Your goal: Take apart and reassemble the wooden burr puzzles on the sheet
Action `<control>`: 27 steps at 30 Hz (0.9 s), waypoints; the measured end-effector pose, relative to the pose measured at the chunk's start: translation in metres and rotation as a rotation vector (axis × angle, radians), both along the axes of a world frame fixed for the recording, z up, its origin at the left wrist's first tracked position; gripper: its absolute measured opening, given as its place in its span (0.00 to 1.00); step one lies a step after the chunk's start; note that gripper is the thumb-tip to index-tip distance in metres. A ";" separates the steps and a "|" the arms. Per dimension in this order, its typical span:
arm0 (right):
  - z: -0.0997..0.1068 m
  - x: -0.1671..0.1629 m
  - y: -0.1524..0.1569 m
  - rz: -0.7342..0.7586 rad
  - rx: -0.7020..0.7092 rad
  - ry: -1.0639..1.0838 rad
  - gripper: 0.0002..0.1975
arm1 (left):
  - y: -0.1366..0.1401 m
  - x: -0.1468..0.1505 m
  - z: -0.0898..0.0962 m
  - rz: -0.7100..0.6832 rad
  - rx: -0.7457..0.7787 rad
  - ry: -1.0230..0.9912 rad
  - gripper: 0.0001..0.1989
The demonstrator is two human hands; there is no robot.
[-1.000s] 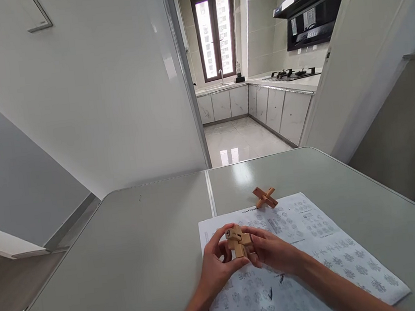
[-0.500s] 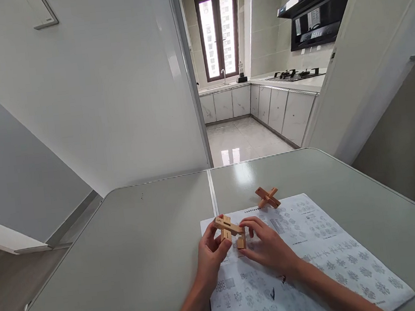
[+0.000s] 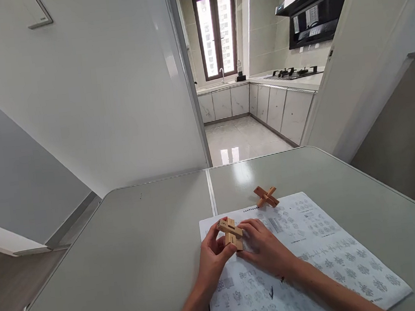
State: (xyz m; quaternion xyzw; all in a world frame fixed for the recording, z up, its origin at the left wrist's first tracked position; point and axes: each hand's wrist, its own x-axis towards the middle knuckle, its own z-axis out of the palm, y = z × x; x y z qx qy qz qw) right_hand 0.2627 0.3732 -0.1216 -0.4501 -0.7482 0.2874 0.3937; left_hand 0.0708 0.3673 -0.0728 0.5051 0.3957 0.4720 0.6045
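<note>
My left hand (image 3: 216, 254) is closed around the left side of a wooden interlocking puzzle (image 3: 231, 229), made of notched light-brown blocks with small printed marks. Against its right side, the fingers of my right hand (image 3: 263, 245) grip a block that fits up close to the others; fingers partly hide it. Both hands hold the pieces just above a printed instruction sheet (image 3: 354, 258). Beyond them, a second wooden puzzle (image 3: 266, 196), cross-shaped and darker brown, rests at the sheet's far edge.
The grey-green table (image 3: 148, 262) has a pale seam (image 3: 211, 190) running away from me. A white wall (image 3: 129, 94) stands past its far left edge. Through a doorway are kitchen cabinets (image 3: 277, 110), a gas stove (image 3: 295, 72) and a window (image 3: 217, 32).
My right hand has moved left, bringing its block against the piece in my left hand, so the gap between them has closed. The cross-shaped puzzle stays in place; the view shifts slightly.
</note>
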 end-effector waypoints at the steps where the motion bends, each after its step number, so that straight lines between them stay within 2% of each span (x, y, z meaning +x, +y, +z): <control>1: 0.002 0.001 0.000 0.002 -0.003 0.013 0.29 | 0.000 0.000 0.000 0.014 0.003 0.003 0.35; 4: 0.012 0.005 0.000 0.022 -0.003 0.110 0.28 | 0.000 0.002 0.001 0.060 -0.002 0.001 0.33; 7: 0.023 0.009 0.000 0.041 -0.066 0.245 0.15 | 0.001 0.002 0.001 0.076 -0.023 0.007 0.34; 8: 0.026 0.010 0.000 0.055 -0.103 0.282 0.13 | 0.002 0.002 0.001 0.071 -0.024 0.010 0.34; 12: 0.027 0.010 0.001 0.163 -0.245 0.411 0.16 | 0.002 0.001 -0.004 0.009 -0.013 -0.005 0.36; 18: 0.024 0.006 0.001 0.246 -0.341 0.503 0.16 | 0.000 0.003 -0.009 -0.080 -0.032 0.017 0.38; 24: 0.034 0.011 0.000 0.327 -0.471 0.638 0.18 | 0.002 0.002 -0.008 -0.008 0.000 0.079 0.39; 27: 0.034 0.015 0.002 0.273 -0.518 0.724 0.18 | 0.005 0.000 -0.006 0.114 0.009 0.173 0.37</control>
